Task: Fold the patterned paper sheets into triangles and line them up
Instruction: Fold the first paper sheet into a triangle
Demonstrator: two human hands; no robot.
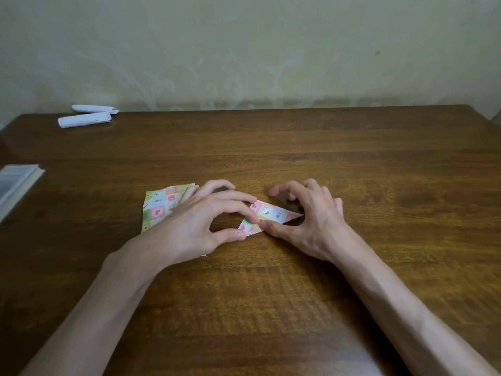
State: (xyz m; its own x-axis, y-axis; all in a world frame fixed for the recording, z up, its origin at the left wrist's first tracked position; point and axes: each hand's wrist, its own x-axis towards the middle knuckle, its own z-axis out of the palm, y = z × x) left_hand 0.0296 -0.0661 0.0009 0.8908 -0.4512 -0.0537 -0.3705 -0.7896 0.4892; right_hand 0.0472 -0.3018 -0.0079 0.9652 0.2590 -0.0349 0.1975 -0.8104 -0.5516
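You had the folded triangle [272, 214] lying flat on the table [379, 185], near the middle and between your two hands, most likely so you could sharpen its creases against the hard wood. The stack of sheets [158, 207] sat just left of it, partly under your left wrist, which kept the next sheet within easy reach.

Your left hand [200, 226] was curved into a ring, its forefinger coming down on the far left corner of the triangle and its thumb on the near left corner, so it pinched that end and kept the paper from sliding. Your right hand [309, 221] laid its thumb along the near edge of the triangle, pressing the fold down. Its fingers arched over the right tip with their ends toward the table, and the tip ran out of sight beneath them, so you could not tell from here whether they gripped it or only braced.

No finished triangles showed in a row yet. Two white rolls [86, 116] lay at the far left and a book [16, 183] at the left edge, both well apart from the work
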